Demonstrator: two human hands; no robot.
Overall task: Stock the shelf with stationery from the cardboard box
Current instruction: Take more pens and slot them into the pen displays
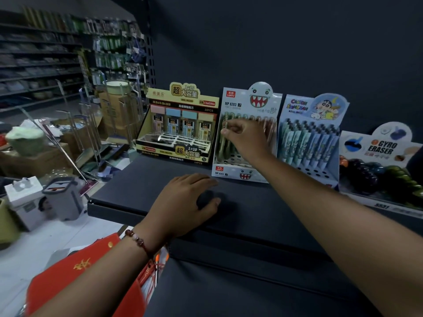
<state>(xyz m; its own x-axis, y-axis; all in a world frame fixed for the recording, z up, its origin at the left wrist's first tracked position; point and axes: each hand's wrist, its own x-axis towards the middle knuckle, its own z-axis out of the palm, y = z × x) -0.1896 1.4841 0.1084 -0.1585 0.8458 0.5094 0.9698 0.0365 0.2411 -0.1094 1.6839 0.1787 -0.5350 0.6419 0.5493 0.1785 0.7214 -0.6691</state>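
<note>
Where the pen stands nearly upright at the left end of the monster-face display box, its long axis runs top to bottom, tilted slightly back with the box. That box sits near the back edge of the shelf, between the lead-refill box and the cartoon pen box. Right hand is the nearer one: its fingertips pinch the pen's upper end. Left hand lies nearer the front edge, fingers curled over a dark round object.
</note>
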